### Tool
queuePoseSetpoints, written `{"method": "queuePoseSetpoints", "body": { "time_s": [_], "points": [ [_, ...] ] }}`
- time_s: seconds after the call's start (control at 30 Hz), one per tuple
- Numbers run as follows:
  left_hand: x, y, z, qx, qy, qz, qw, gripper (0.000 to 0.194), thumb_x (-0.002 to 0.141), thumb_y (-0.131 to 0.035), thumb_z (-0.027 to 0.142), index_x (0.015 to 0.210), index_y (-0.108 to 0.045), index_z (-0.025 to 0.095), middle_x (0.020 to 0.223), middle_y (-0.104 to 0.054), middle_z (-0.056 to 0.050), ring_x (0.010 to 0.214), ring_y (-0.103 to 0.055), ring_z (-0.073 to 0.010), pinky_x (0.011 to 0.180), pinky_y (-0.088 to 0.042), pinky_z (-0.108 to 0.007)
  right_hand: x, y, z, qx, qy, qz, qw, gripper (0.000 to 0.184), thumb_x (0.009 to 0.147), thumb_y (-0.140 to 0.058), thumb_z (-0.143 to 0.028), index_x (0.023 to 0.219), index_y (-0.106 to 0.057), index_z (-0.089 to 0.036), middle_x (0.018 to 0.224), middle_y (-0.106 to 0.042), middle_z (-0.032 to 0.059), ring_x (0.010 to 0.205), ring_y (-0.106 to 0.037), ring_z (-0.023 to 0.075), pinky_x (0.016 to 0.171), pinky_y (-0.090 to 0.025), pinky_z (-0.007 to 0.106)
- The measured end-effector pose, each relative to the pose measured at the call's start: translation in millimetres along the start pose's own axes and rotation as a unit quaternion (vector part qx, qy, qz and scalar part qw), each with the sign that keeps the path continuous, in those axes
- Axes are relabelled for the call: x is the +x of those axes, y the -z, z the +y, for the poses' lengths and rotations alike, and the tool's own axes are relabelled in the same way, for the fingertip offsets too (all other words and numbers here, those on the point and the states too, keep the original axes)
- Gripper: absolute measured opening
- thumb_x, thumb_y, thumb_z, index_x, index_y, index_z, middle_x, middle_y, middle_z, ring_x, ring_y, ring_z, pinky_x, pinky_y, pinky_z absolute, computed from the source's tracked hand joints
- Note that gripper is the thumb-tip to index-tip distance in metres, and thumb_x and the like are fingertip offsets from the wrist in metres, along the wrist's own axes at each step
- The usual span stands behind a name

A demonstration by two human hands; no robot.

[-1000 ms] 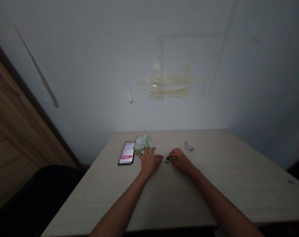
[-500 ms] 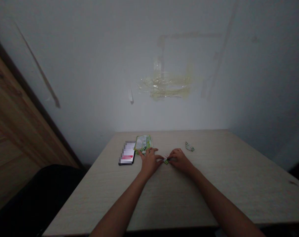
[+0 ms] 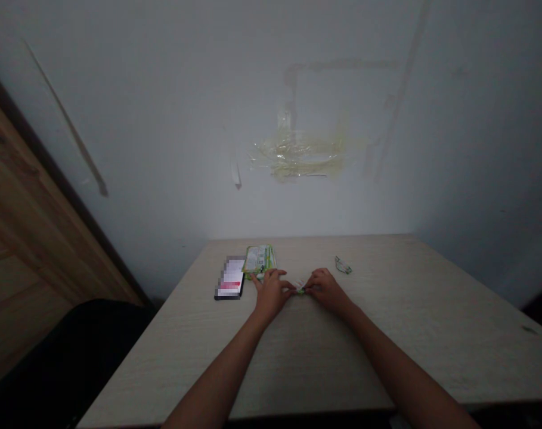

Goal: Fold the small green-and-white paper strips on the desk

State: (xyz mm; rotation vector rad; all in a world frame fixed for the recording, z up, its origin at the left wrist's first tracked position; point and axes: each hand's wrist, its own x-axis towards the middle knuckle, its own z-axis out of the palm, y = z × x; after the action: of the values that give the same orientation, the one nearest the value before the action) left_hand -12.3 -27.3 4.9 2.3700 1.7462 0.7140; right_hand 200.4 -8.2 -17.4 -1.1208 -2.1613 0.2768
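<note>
On the table point(image 3: 387, 333), a small green and white piece point(image 3: 300, 290) is held between the two hands, near the middle and a little toward the far side. Its left end is pinched by the thumb and forefinger of the left hand point(image 3: 271, 293), while the other fingers of this hand are spread. Its right end is pinched by the right hand point(image 3: 324, 288), whose fingers are curled together. Both ends of the piece are covered by fingertips, so its full shape cannot be told.

To the far left of the piece, green and white packets point(image 3: 260, 258) are laid one on another; how many there are cannot be counted. Their near edge is partly hidden by the fingers of the left hand. Just to the left, a phone point(image 3: 230, 279) is placed with its screen lit; its left side is blurred by blocks, and the text cannot be read. To the right and farther than the right hand, a thin crumpled strip point(image 3: 343, 266) is seen, too small to be identified. On the wall point(image 3: 163, 119), shiny tape point(image 3: 297, 156) is stuck. At the left, a black thing point(image 3: 65, 351) is cut off by the border and lost in shadow.
</note>
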Motion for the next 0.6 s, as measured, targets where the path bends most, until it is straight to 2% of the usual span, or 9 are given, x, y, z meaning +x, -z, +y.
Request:
{"method": "queuePoseSetpoints", "body": {
  "time_s": [0.37, 0.6],
  "points": [
    [-1.1, 0.0, 6.2, -0.019, 0.026, 0.010, 0.999, 0.012, 0.085, -0.066, 0.036, 0.088, -0.076, 0.031, 0.128, -0.060, -0.004, 0.130, -0.041, -0.0295, 0.108, 0.009, -0.073, 2.6, -6.2, 3.3, -0.026, -0.036, 0.015, 0.999, 0.009, 0.083, -0.066, -0.022, 0.079, -0.073, -0.017, 0.084, -0.068, 0.0066, 0.095, -0.056, 0.0217, 0.090, -0.041, 0.034],
    [-0.4, -5.1, 11.3, -0.012, 0.053, 0.029, 0.998, 0.015, 0.086, -0.063, 0.039, 0.087, -0.076, 0.031, 0.132, -0.058, -0.004, 0.130, -0.040, -0.0297, 0.109, 0.001, -0.074, 3.9, -13.8, 4.2, -0.056, -0.051, 0.026, 0.997, 0.012, 0.087, -0.063, -0.026, 0.083, -0.071, -0.017, 0.093, -0.066, 0.0080, 0.097, -0.054, 0.0220, 0.091, -0.040, 0.035]
  ]
}}
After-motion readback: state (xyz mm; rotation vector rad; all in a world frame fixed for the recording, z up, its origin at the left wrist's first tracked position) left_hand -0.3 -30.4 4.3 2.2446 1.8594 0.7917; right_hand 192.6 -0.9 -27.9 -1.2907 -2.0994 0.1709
